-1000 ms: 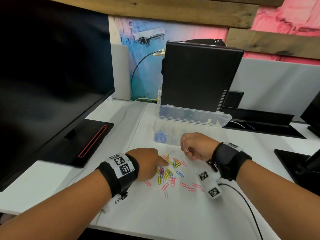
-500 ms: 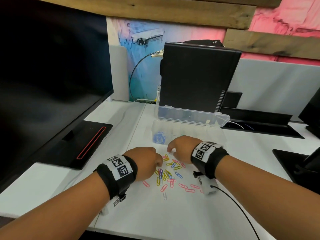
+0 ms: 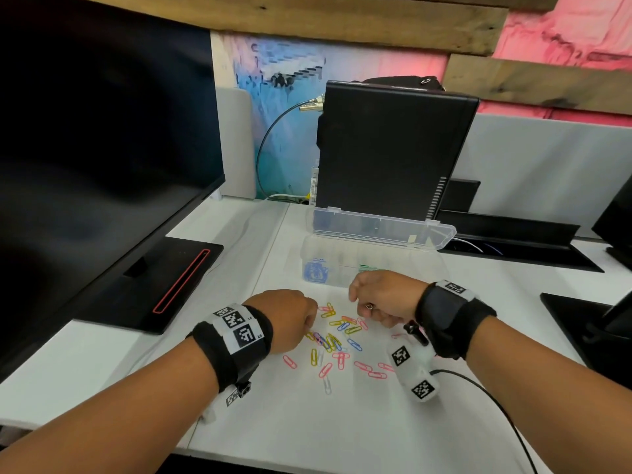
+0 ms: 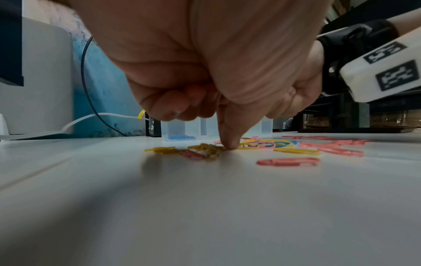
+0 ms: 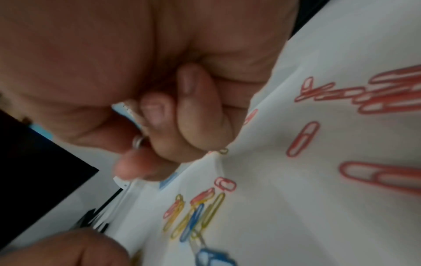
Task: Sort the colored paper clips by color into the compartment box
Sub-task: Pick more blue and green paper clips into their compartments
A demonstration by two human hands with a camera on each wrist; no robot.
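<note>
Loose paper clips [image 3: 337,336] in pink, yellow, blue and white lie scattered on the white desk. Behind them stands the clear compartment box [image 3: 342,254], lid [image 3: 379,230] open, with blue clips [image 3: 315,271] in its left compartment and green clips [image 3: 367,267] further right. My left hand [image 3: 309,325] sits at the pile's left edge. In the left wrist view one straight fingertip [image 4: 230,144] presses down among yellow clips [image 4: 205,148], the other fingers curled. My right hand [image 3: 359,302] hovers above the pile's far side, fingers curled [image 5: 193,126], thumb against them. Whether it holds a clip is hidden.
A large black monitor [image 3: 102,165] and its base [image 3: 154,282] fill the left. A black computer case [image 3: 393,148] stands right behind the box. A black stand [image 3: 588,319] sits at the right, and a cable [image 3: 478,388] trails from my right wrist.
My right hand dipped onto the pile half a second ago and has now lifted and turned knuckles up. My left hand stayed at the pile's left edge.
</note>
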